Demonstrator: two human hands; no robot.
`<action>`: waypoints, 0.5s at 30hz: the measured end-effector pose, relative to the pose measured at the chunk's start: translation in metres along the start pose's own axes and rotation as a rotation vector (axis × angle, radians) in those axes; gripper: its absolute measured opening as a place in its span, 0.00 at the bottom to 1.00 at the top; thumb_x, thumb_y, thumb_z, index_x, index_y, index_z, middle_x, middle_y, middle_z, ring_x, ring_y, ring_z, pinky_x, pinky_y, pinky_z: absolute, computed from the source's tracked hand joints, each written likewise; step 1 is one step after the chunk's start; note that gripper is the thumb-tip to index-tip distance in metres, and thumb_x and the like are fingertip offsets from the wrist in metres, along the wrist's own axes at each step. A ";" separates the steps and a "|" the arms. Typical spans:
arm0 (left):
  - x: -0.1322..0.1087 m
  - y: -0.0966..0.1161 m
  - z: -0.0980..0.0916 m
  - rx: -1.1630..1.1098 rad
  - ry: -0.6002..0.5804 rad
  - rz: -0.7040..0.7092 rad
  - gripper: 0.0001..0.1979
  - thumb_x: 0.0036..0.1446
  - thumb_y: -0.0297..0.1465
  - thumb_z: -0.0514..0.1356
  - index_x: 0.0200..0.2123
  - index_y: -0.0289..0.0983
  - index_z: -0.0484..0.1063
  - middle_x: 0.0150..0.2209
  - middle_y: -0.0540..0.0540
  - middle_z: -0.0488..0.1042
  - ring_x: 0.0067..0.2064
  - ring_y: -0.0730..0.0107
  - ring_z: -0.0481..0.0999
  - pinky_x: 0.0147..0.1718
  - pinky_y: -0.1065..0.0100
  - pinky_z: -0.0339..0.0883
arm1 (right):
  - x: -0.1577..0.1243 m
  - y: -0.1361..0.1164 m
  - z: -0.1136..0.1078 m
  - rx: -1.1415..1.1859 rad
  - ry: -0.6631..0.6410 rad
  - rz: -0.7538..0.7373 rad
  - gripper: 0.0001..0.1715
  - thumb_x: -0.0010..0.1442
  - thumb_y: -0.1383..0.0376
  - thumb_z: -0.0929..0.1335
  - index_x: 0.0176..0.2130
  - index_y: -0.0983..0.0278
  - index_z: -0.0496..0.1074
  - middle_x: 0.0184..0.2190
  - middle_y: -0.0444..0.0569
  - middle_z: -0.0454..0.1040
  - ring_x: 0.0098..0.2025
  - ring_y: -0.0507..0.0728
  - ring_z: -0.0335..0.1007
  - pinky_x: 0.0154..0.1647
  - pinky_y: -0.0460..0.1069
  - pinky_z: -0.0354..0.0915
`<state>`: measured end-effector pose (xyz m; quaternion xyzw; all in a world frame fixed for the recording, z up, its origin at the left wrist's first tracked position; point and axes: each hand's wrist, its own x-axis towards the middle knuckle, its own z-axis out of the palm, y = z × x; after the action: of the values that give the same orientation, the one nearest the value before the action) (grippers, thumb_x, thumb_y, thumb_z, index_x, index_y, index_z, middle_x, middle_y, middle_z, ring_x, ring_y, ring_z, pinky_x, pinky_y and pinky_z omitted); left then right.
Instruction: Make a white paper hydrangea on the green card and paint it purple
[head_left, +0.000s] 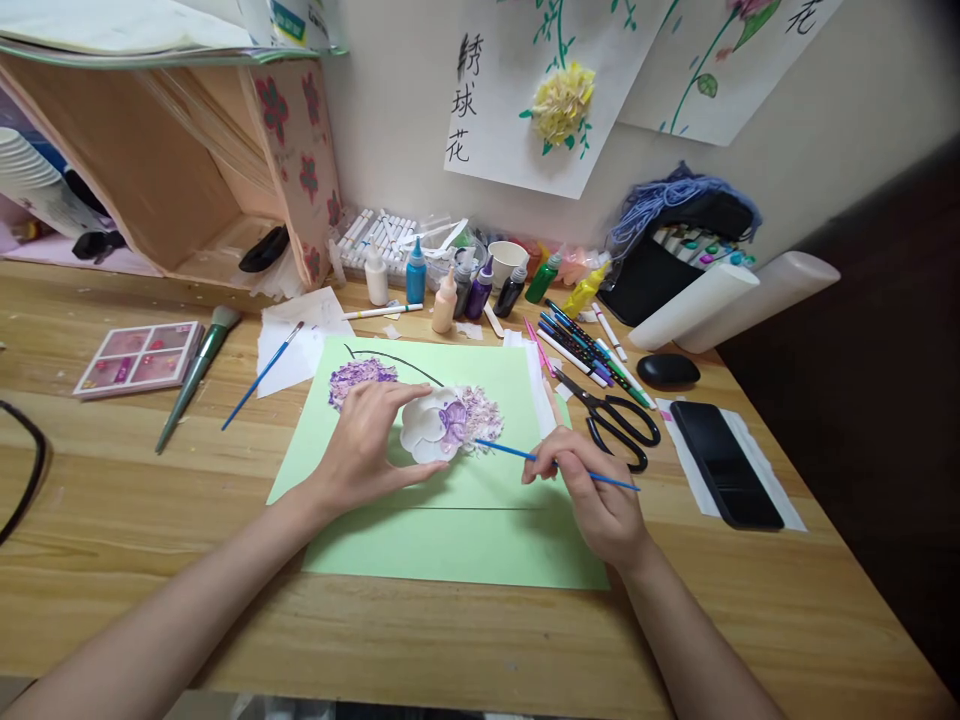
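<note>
My left hand (367,435) grips a white flower-shaped paint palette (425,418) by its edges, thumb at the near side and fingers at the far side. Purple paint lies in its right-hand wells. In my right hand (592,485) is a thin blue paintbrush (517,453), its tip at the palette's right edge. Beneath both is light green paper (465,550) with two textured flower heads. The purple flower head (362,378) is partly covered by my left hand, and the paler flower head (484,415) is partly behind the palette. A dark curved stem line runs between them.
Several paint bottles (445,303) stand along the back. Black scissors (611,415), pens (577,345), a mouse (668,370) and a phone (726,465) lie to the right. Leftward are another blue brush (262,375), a large green brush (196,375) and a pink four-part case (140,355).
</note>
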<state>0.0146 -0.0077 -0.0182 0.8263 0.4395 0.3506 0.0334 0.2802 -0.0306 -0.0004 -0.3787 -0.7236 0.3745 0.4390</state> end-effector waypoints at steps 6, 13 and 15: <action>0.000 0.000 0.000 -0.003 0.006 -0.009 0.33 0.49 0.42 0.67 0.55 0.39 0.59 0.48 0.40 0.74 0.49 0.55 0.73 0.49 0.56 0.61 | 0.000 0.000 0.000 -0.043 -0.019 -0.014 0.17 0.70 0.64 0.57 0.33 0.61 0.69 0.28 0.46 0.72 0.32 0.54 0.67 0.33 0.50 0.60; 0.000 0.000 -0.002 0.012 -0.009 -0.011 0.32 0.51 0.39 0.67 0.56 0.40 0.58 0.51 0.39 0.74 0.51 0.56 0.73 0.51 0.56 0.60 | 0.000 0.002 0.003 -0.082 -0.026 -0.052 0.15 0.69 0.65 0.57 0.34 0.61 0.68 0.28 0.46 0.71 0.31 0.54 0.67 0.33 0.50 0.61; 0.001 0.000 -0.002 0.022 -0.014 -0.004 0.32 0.51 0.39 0.67 0.56 0.39 0.58 0.51 0.39 0.74 0.51 0.56 0.73 0.51 0.56 0.60 | 0.000 0.002 0.004 -0.082 -0.022 -0.063 0.15 0.70 0.65 0.57 0.34 0.60 0.68 0.28 0.46 0.71 0.31 0.54 0.67 0.33 0.49 0.61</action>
<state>0.0137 -0.0079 -0.0165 0.8282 0.4449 0.3398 0.0281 0.2772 -0.0305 -0.0038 -0.3692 -0.7547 0.3349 0.4266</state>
